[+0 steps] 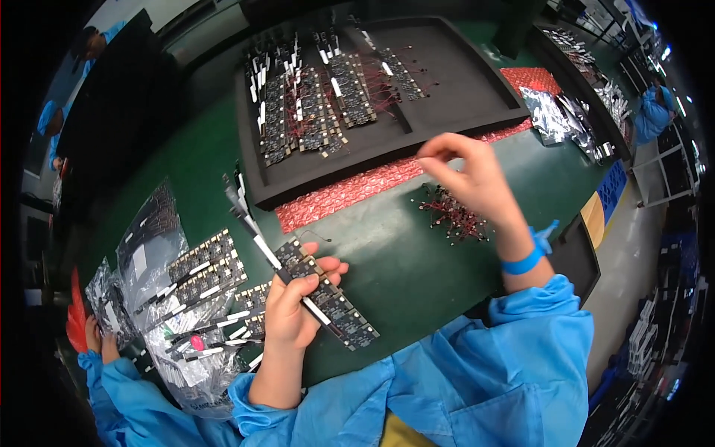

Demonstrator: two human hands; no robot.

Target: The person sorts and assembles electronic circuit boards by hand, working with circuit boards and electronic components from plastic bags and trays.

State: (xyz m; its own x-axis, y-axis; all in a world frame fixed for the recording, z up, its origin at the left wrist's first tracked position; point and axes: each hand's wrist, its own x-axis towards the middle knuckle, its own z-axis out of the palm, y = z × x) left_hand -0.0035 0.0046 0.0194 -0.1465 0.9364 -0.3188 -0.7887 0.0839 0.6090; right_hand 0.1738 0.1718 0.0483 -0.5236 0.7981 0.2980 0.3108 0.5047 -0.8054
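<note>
My left hand [289,309] grips a long, dark circuit board [341,309] over the near part of the table. Black flat cables with white labels [267,249] run along this board and stick out past its far end. A thin wire with a small dark tip curls out beside my left fingers. Raised to the right, my right hand [480,179] has thumb and forefinger pinched together; whatever is between them is too small to make out. Below and beside it lies a loose pile of small parts on thin red and black wires [453,216].
A black foam tray [462,71] holds several rows of wired boards [350,89]. Pink bubble wrap [357,190] lies under its near edge. More boards [208,268] rest on clear plastic bags [153,238] at left, where a co-worker's hands [100,339] are. Silvery bags [547,115] lie far right.
</note>
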